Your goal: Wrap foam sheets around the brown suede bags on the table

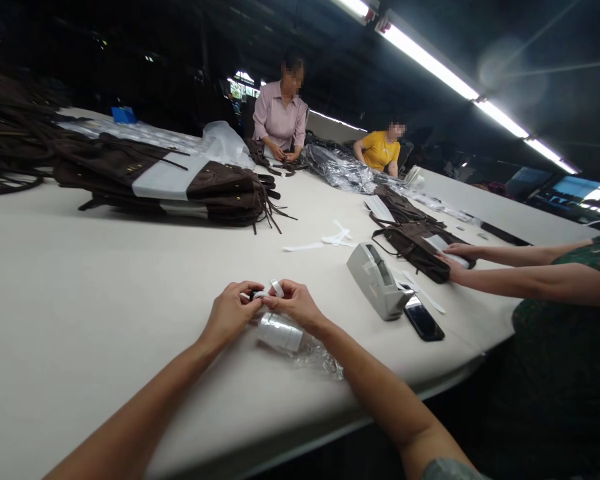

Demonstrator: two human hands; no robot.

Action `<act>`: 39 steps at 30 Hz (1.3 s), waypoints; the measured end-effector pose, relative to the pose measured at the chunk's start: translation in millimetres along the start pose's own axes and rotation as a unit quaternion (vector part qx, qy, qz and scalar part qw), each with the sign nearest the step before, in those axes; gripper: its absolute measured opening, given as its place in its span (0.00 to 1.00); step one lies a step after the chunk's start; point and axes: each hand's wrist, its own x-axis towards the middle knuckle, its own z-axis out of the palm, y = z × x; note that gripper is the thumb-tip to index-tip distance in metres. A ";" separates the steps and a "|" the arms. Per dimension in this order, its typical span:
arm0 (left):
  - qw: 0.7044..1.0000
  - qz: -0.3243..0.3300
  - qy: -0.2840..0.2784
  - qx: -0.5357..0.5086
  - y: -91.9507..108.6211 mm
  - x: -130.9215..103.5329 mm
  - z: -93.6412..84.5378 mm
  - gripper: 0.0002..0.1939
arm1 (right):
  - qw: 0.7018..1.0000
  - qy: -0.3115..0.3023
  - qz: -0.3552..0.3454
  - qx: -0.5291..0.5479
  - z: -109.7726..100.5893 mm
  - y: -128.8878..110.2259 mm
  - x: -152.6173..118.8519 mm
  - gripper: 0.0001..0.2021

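My left hand (231,308) pinches a small black and white piece (254,294), mostly hidden by the fingers. Close beside it, my right hand (296,304) is closed on a white looped strip (277,287), which sticks up above the fingertips. The hands nearly meet over the table. Just below them lies a stack of silvery-white rolls (281,332) in clear plastic wrap, its loose end trailing beneath my right wrist. To the right stands a grey tape dispenser (377,283), with a black phone (423,318) against its near side.
Curled white strips (333,239) lie beyond my hands. Banded dark brown bags (225,193) are stacked at the left. On the right, a co-worker's hands (455,260) touch another brown bag (413,243). Two people work across the white table (80,300), near clear plastic bags (337,167).
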 end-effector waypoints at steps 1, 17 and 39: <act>1.000 -0.012 -0.007 -0.012 0.2 -0.1 -0.4 0.18 | 1.000 -0.003 0.004 0.000 -0.2 0.4 0.1 0.22; 0.899 -0.186 -0.086 -0.387 23.2 -3.2 -8.2 0.23 | 0.998 0.009 -0.059 -0.023 -6.4 -10.1 0.8 0.20; 0.990 -0.135 0.009 -0.048 18.5 11.3 -12.8 0.23 | 0.886 0.276 -0.101 -0.358 -94.6 -65.2 -107.3 0.05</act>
